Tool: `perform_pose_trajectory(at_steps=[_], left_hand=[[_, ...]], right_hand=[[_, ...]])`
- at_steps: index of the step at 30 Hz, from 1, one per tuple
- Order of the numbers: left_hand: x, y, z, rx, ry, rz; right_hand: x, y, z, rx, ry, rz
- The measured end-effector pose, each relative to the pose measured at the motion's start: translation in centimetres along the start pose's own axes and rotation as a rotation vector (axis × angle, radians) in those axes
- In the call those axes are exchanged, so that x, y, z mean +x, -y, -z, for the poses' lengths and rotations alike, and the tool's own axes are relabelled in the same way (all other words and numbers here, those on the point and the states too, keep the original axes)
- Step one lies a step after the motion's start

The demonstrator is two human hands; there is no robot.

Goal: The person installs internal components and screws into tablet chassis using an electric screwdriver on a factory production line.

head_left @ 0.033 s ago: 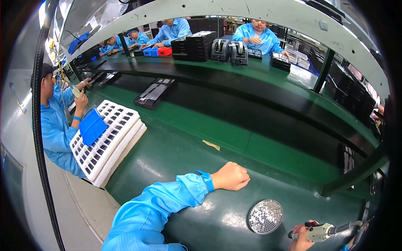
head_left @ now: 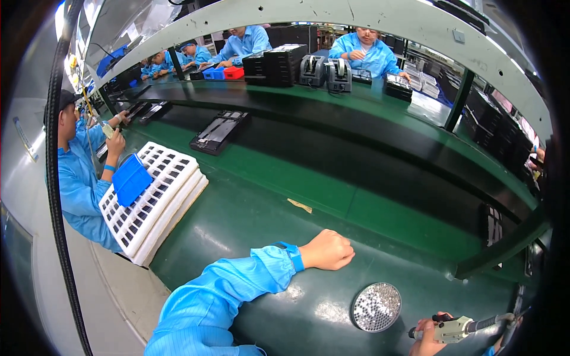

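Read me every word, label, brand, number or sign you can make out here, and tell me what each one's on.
No text can be read anywhere in view.
Power screwdriver in the right hand: any marking is too small to read.
Black tray beyond the white foam tray: any marking is too small to read.
Grey plate on the overhead beam: nothing legible.

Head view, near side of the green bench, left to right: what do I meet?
Stacked white trays → closed left hand → round dish of small parts → right hand gripping a pale handheld tool.
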State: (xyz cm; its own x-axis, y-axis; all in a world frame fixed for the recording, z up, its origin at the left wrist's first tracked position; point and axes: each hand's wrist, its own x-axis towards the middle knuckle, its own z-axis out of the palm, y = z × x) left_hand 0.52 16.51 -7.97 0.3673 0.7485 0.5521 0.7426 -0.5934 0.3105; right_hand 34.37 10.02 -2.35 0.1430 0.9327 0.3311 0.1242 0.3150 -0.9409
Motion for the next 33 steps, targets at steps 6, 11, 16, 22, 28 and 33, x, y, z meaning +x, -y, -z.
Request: perform_pose_trajectory(at_steps=[6, 11, 16, 22, 28, 33], left_hand=[[-0.1, 0.1, -0.3, -0.010, -0.012, -0.008], [0.0, -0.1, -0.2, -0.010, -0.007, -0.009], [-0.2, 0.0, -0.1, -0.004, -0.010, -0.003], [-0.1, -0.1, 0.1, 0.012, 0.002, -0.003], [0.1, 0.3, -0.4, 0.052, -0.065, -0.082], [0.3, -0.2, 0.7, 0.063, 0.050, -0.021]], right_hand=[[0.0, 0.1, -0.3, 0.021, -0.013, 0.042], [0.0, 0.4, -0.4, 0.042, -0.003, 0.048], [-0.1, 0.0, -0.3, 0.043, 0.003, 0.022], [-0.3, 0.2, -0.2, 0.015, 0.010, 0.007], [-0.7, -2.4, 0.2, 0.130, -0.116, 0.009], [-0.4, -0.7, -0.9, 0.133, -0.018, -0.075]])
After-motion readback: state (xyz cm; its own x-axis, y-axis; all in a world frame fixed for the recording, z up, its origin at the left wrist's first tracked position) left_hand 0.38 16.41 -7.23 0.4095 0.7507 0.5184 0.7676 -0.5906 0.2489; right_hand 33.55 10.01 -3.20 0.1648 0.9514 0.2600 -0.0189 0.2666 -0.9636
